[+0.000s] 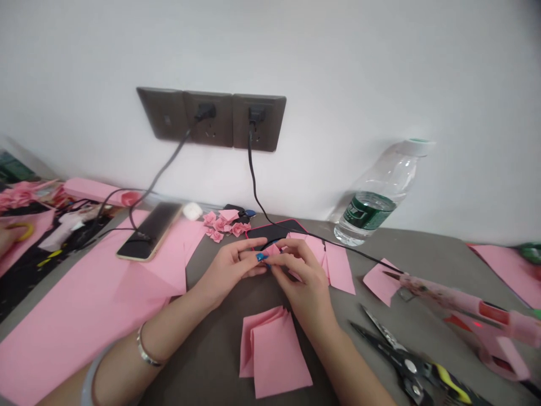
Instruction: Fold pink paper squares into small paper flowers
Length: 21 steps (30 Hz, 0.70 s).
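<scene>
The small pink paper piece (273, 251) is pinched between your hands, just above the bench (220, 361) and in front of a black pad (270, 231). Your left hand (230, 268) nips its left side with thumb and fingertips. Your right hand (302, 276) closes on its right side, and the two hands touch.

The piece looks light, thin and soft. It should crease easily and crush or tear under a hard squeeze, so hold it gently by the folded edges.

Near you lies a stack of pink squares (273, 349). Further off are small folded flowers (224, 223) and a phone (150, 230) on a big pink sheet (84, 304). To your right are a bottle (378, 197), a glue gun (460, 307) and pliers (401, 361). The bottle's green label carries writing, too blurred to read.
</scene>
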### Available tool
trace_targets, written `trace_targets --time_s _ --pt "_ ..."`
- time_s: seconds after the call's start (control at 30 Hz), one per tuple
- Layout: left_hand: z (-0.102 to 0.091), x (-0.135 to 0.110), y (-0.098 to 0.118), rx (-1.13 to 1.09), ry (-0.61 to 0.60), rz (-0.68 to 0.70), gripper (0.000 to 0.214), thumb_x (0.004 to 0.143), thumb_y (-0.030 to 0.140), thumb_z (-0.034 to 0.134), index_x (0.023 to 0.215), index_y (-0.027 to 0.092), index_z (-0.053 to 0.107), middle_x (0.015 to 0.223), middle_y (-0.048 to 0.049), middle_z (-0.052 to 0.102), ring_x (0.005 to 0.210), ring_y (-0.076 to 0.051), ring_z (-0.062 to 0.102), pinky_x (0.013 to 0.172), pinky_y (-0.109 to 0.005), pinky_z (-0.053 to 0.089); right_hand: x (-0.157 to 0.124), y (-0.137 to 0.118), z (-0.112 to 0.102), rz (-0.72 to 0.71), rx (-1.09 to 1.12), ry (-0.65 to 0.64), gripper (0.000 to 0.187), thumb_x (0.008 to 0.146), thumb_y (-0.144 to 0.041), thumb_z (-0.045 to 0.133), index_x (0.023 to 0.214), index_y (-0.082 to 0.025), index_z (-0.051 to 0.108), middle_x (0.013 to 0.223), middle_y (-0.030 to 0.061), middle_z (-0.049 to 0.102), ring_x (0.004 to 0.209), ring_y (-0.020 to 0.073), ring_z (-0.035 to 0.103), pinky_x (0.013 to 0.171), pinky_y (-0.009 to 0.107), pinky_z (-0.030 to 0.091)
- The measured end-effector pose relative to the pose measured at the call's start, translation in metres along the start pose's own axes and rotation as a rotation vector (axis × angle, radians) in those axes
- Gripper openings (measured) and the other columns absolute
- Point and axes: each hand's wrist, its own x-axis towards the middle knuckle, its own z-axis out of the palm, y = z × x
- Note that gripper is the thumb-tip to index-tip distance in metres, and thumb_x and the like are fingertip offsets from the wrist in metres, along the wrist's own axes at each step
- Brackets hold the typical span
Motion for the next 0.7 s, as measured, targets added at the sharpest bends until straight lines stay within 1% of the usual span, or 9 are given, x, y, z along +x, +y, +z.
trace_targets --time_s 0.07,0.2,0.27,0.47,0.6,0.7 --pt "-0.001 0.0005 -0.0007 0.005 -0.009 -0.003 0.039 0.078 0.021 0.074 0.116 0.014 0.068 0.099 -0.0097 0.076 0.097 -0.022 0.07 0.088 -0.034 0.057 0.0 0.0012 -0.0007 0.011 0.006 -0.016 0.019 0.087 -0.013 0.059 0.083 -0.026 0.072 0.104 0.0071 0.058 0.085 0.0202 0.06 0.073 0.037 0.053" --pt "-0.0018 0.0004 -0.0007 0.022 -0.023 -0.002 0.041 0.08 0.022 0.073 0.119 0.015 0.066 0.105 -0.0109 0.076 0.101 -0.023 0.069 0.088 -0.033 0.056 0.0005 0.0021 -0.0016 0.031 0.015 -0.037 0.018 0.085 -0.013 0.06 0.084 -0.026 0.072 0.103 0.0063 0.058 0.086 0.0202 0.06 0.074 0.036 0.052" --pt "-0.0017 0.0003 -0.0004 0.032 -0.03 -0.004 0.041 0.08 0.021 0.073 0.12 0.014 0.066 0.105 -0.0111 0.076 0.1 -0.022 0.07 0.087 -0.032 0.057 0.0008 0.002 -0.0017 0.043 0.022 -0.035 0.018 0.085 -0.013 0.06 0.083 -0.026 0.072 0.102 0.0059 0.059 0.086 0.02 0.061 0.074 0.036 0.052" --pt "-0.0018 0.0011 -0.0012 0.011 -0.013 0.007 0.031 0.081 0.022 0.07 0.112 0.015 0.071 0.112 -0.0106 0.074 0.092 -0.019 0.072 0.081 -0.028 0.059 0.0012 0.0009 -0.0024 0.077 0.074 -0.057 0.018 0.085 -0.012 0.058 0.084 -0.025 0.07 0.1 0.006 0.059 0.09 0.0208 0.061 0.077 0.035 0.051" --pt "-0.0019 0.0013 -0.0013 0.025 -0.025 0.011 0.032 0.081 0.021 0.071 0.112 0.015 0.071 0.109 -0.0101 0.075 0.093 -0.018 0.072 0.082 -0.026 0.058 0.0033 -0.0017 -0.0037 0.137 0.12 -0.067 0.015 0.085 -0.013 0.056 0.082 -0.024 0.066 0.099 0.0063 0.06 0.094 0.0219 0.061 0.074 0.032 0.049" --pt "-0.0015 0.001 -0.0005 0.044 -0.029 0.02 0.032 0.081 0.022 0.072 0.112 0.015 0.071 0.108 -0.0096 0.076 0.093 -0.018 0.072 0.083 -0.025 0.058 0.0047 -0.0022 -0.0039 0.198 0.21 -0.043 0.01 0.085 -0.015 0.056 0.08 -0.022 0.061 0.093 0.0055 0.061 0.09 0.0213 0.06 0.073 0.032 0.048"
